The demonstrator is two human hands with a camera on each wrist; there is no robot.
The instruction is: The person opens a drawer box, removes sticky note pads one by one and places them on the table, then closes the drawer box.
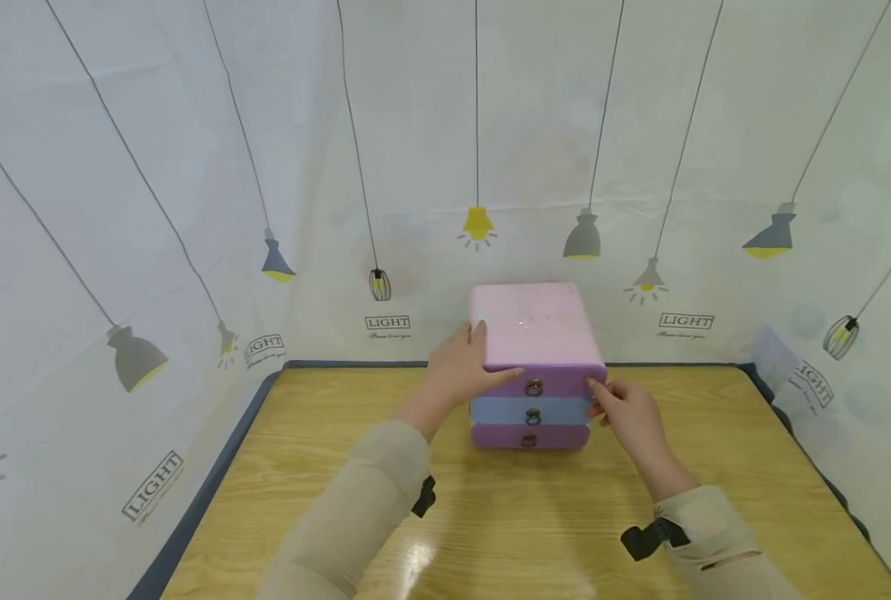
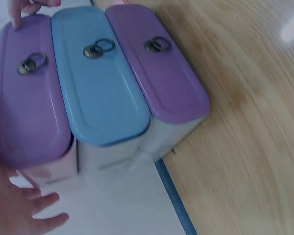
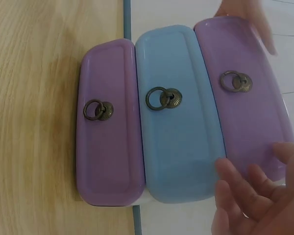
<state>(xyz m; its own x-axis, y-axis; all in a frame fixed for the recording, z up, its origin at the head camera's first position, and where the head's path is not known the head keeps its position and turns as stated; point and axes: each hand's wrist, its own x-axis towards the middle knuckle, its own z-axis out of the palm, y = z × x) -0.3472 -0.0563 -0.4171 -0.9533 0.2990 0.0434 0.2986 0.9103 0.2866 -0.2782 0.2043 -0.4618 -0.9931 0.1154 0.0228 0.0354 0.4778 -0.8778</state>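
A small three-tier drawer box [image 1: 533, 321] with a pink top stands at the back of the table. Its fronts are a purple top drawer [image 3: 245, 58], a blue middle drawer [image 3: 179, 137] and a purple bottom drawer [image 3: 112, 156], each with a bronze ring pull. My left hand [image 1: 456, 367] lies against the upper left side, fingers spread along it and thumb stretched over the top drawer's front edge. At the opposite end, my right hand [image 1: 628, 417] pinches the lower right corner of the top drawer, thumb on its face and fingers below, beside the blue front.
The box stands on a wood-grain table [image 1: 325, 467] with a dark blue strip [image 1: 227, 450] along its edges. Behind and at both sides hangs a white cloth [image 1: 415, 125] printed with lamps. Dark straps [image 1: 651, 537] sit at both wrists.
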